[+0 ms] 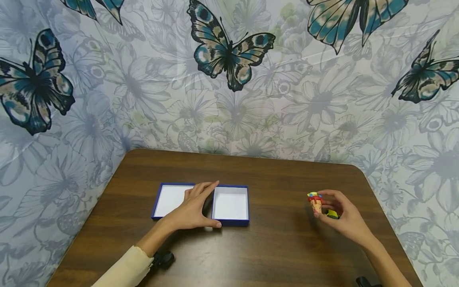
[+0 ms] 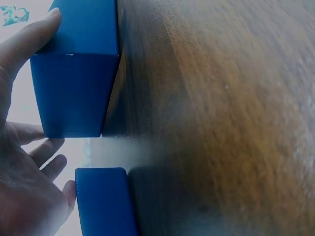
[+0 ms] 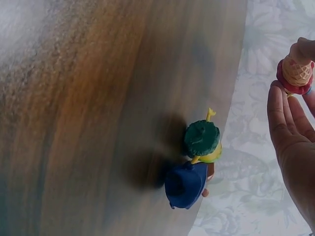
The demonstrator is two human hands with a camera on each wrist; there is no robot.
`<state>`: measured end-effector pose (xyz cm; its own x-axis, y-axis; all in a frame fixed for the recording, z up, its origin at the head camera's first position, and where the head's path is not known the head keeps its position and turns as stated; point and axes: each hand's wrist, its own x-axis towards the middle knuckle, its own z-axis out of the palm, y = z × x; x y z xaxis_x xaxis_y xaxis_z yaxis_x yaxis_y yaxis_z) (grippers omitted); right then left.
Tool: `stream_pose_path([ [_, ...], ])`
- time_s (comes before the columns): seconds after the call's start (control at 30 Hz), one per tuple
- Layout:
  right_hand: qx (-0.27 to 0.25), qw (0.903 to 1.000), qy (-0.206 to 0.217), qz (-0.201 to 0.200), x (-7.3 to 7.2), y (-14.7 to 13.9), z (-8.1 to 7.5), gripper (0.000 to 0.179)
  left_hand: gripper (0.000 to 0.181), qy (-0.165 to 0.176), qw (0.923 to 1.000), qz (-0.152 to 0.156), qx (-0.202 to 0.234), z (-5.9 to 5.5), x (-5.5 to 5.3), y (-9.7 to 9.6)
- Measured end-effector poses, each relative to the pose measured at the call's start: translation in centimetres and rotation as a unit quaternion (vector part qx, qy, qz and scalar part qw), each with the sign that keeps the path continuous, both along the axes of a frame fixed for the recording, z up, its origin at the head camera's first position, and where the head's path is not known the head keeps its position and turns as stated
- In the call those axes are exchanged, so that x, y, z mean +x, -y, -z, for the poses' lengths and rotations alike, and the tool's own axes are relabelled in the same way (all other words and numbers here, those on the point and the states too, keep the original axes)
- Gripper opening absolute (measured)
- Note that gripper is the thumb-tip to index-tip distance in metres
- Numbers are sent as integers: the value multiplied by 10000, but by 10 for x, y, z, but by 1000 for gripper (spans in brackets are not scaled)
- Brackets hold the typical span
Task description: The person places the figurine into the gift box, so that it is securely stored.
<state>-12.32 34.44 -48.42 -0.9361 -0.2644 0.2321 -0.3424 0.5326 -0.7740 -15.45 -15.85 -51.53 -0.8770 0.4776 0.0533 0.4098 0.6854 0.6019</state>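
In the head view my left hand (image 1: 195, 209) spans the left side of a blue box (image 1: 230, 222) with a white inside. Its thumb lies against the near wall and the index fingertip reaches the far corner; the left wrist view has the thumb on the blue wall too. On the right, my right hand (image 1: 346, 217) pinches a small toy ice cream cone (image 1: 316, 205), waffle-patterned with a red collar and a yellow and blue top. Beyond that hand in the right wrist view are a green and yellow toy (image 3: 202, 138) and a dark blue toy (image 3: 184, 186).
A second shallow blue-rimmed piece (image 1: 173, 199), white inside, lies left of the box, partly behind the left hand. Everything rests on a brown wooden table (image 1: 272, 247). Behind it hangs a floral cloth (image 1: 322, 99) with butterflies.
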Motion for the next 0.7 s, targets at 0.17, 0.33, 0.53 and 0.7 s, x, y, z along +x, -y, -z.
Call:
stream_pose_path([
  [0.17,74,9999,40,-111,-3,4,2,65,133,22,10000,6,-2,0,0,0],
  [0.33,227,9996,23,-178,-6,9,4,64,133,37,10000,3,20,-1,-1,0],
  [0.53,468,9985,42,-279,-8,16,6,64,133,7,10000,0,3,0,0,0],
  [0.7,519,9979,74,-376,-9,22,6,63,133,19,10000,-8,34,1,0,0],
])
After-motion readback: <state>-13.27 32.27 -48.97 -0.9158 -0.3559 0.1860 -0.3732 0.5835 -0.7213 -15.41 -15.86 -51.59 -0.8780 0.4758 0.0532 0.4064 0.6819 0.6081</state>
